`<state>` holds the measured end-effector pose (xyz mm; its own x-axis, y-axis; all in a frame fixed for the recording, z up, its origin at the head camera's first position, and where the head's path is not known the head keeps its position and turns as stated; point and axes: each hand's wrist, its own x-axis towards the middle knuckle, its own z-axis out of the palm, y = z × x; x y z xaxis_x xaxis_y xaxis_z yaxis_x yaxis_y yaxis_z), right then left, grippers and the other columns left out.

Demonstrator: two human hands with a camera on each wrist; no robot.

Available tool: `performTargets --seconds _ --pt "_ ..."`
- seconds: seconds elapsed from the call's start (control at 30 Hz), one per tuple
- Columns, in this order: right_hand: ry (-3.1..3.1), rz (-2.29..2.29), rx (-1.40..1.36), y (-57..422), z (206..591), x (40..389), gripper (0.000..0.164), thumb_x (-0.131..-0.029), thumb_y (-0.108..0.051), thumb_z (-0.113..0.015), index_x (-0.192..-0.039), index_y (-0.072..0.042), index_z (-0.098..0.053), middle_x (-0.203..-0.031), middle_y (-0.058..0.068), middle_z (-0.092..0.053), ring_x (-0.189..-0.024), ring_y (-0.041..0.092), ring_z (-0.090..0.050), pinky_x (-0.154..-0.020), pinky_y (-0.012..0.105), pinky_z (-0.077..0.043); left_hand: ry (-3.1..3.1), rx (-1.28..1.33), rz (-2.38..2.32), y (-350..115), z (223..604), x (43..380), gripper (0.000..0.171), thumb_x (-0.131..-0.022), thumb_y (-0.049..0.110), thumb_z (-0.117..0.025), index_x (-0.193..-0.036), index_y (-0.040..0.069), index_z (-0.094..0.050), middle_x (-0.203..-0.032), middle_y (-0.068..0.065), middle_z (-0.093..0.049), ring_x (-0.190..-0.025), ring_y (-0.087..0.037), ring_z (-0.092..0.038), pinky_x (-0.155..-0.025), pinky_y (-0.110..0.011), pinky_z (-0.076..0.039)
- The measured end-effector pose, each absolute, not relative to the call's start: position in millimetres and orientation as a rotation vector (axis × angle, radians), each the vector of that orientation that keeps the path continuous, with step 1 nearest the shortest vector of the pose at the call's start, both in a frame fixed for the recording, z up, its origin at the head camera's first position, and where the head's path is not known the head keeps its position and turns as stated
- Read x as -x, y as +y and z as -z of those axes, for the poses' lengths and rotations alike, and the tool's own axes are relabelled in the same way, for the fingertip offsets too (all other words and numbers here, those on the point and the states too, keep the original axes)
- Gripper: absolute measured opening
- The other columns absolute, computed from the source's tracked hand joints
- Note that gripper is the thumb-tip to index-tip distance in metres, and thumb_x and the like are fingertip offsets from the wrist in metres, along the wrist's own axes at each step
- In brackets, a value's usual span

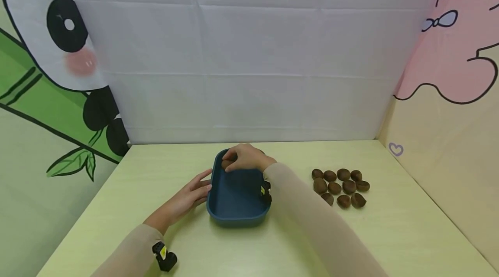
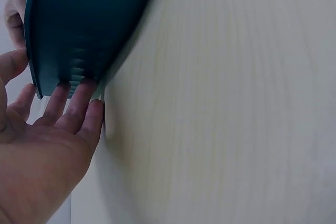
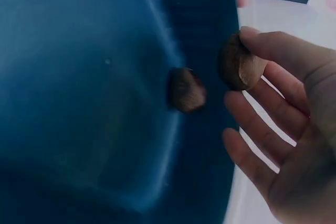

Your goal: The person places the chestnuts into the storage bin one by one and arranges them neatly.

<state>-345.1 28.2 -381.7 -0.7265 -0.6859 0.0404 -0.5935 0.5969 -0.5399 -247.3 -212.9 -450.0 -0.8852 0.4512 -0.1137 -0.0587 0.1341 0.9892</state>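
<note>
A dark blue rectangular tray [image 1: 237, 201] with raised walls stands on the table. My right hand [image 1: 248, 157] is over its far end, pinching a brown chestnut [image 3: 239, 62] between thumb and fingers. In the right wrist view, a second chestnut [image 3: 187, 90] lies inside the tray, near the wall. My left hand [image 1: 190, 197] is at the tray's left side, with extended fingertips touching the outer wall; in the left wrist view those fingers [image 2: 79, 103] lie against it.
Several chestnuts [image 1: 348, 187] lie in rough rows on the table to the right of the tray. The pale wooden table [image 1: 175, 160] ends at a white cloth backdrop [image 1: 257, 73]. Printed panels with cartoon drawings flank it on both sides.
</note>
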Motion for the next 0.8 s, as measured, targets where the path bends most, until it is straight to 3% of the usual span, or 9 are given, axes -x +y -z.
performTargets --seconds 0.5,0.8 --pt "2.714 0.771 0.785 12 410 344 0.039 -0.085 -0.032 -0.083 -0.121 -0.018 -0.073 -0.104 -0.01 -0.07 -0.096 0.007 -0.064 -0.088 0.028 -0.052 2.032 -0.391 -1.803 -213 449 247 0.066 -0.107 0.029 -0.05 -0.162 0.021 -0.014 -0.16 -0.024 -0.022 -0.142 -0.037 -0.036 -0.116 -0.047 -0.031" --pt "2.706 0.876 0.758 15 421 342 0.038 -0.084 -0.028 -0.084 -0.116 -0.012 -0.072 -0.105 -0.002 -0.069 -0.095 0.012 -0.063 -0.086 0.027 -0.052 2.026 -0.394 -1.8 -213 450 248 0.066 -0.108 0.029 -0.05 -0.162 0.022 -0.013 -0.161 -0.024 -0.022 -0.143 -0.037 -0.035 -0.116 -0.047 -0.031"
